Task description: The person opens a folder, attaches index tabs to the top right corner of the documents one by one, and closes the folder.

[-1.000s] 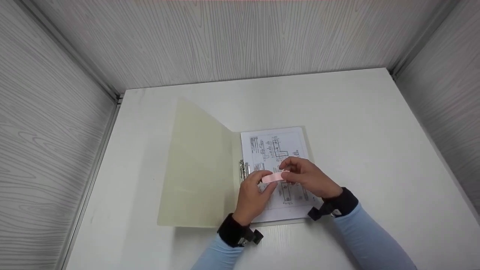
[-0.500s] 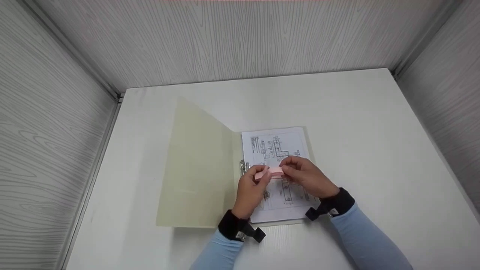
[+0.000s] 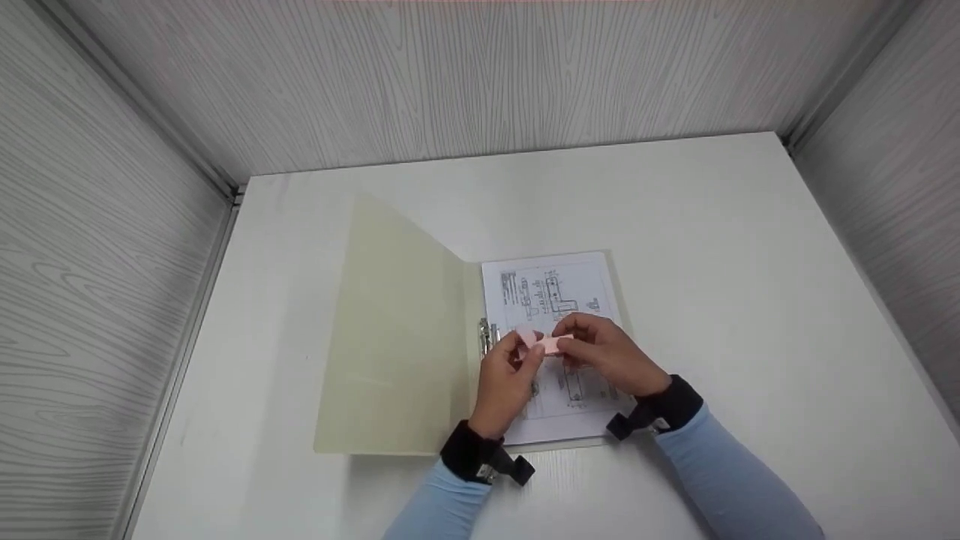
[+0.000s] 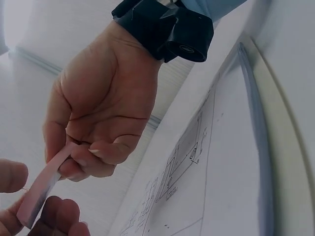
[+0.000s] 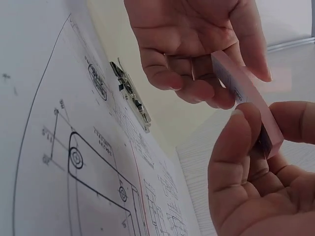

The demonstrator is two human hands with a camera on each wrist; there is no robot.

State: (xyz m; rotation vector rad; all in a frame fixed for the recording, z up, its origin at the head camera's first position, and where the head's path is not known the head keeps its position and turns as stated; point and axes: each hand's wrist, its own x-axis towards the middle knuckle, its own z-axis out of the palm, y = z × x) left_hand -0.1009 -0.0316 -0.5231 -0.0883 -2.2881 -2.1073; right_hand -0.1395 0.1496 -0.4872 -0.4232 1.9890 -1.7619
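Midway across my head view I see a slim pink paper pad point(image 3: 552, 346), pinched by the left hand point(image 3: 504, 386) and right hand point(image 3: 615, 360), above a white printed drawing sheet point(image 3: 551, 401) in an opened pale-yellow folder point(image 3: 397, 337) on the white tabletop point(image 3: 720, 255).

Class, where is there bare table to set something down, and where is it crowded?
Bare table lies right of the folder beyond the right sleeve, behind it up to the back panel, and left of its raised cover. Crowded: over the printed sheets, where the left hand and right hand hold the pink pad.
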